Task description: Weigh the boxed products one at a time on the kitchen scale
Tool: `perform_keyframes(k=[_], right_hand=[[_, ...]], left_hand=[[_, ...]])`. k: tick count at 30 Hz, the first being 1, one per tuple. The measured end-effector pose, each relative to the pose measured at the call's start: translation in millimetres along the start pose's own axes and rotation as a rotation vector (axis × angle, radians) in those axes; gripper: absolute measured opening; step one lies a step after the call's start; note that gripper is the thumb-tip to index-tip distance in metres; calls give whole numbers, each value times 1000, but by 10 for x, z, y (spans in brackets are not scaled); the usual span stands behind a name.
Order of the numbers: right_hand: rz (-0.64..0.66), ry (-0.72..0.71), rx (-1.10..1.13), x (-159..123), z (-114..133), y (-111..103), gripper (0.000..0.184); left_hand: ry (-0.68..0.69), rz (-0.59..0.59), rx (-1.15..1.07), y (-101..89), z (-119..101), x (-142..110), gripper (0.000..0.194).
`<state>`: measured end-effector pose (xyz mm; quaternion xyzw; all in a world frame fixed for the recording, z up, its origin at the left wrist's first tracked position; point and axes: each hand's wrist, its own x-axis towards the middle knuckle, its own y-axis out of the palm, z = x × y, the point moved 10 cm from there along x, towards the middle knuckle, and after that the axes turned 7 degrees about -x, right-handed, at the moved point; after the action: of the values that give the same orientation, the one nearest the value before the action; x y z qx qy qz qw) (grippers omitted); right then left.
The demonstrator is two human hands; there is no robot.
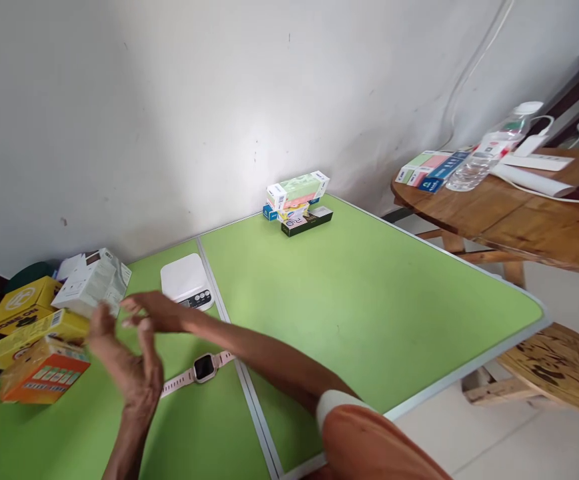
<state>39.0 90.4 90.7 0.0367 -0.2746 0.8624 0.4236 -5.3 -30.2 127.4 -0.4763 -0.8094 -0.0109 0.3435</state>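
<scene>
Both hands raised empty over the left end of the green worktop [369, 293], beside a pile of small cartons.

Left hand [129, 367] and right hand [152, 312] had fingers spread, each grip open and holding nothing; blurred. Nearest was the white carton [92, 283], atop yellow boxes [29, 317], with the orange box [44, 377] just beside. Judged light, thin card, easily crushed: best taken across the broad faces. The pink smartwatch [202, 370] lay flat under the right forearm; soft strap, lift by the case. A white scale [187, 281] stood near.
</scene>
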Motion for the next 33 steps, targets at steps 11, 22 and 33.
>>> perform_keyframes(k=[11,22,33], right_hand=[[-1414,701,-515,-3645,-1631,-4034,71],[-1367,785,-506,-3599,-2415,-4547,73],[-1239,730,-596,-3573,-2134,-4187,42]], left_hand=[[-4,948,-308,3707,-322,-358,67],[0,863,-168,5058,-390,-49,75],[11,805,-179,4526,-343,-149,37]])
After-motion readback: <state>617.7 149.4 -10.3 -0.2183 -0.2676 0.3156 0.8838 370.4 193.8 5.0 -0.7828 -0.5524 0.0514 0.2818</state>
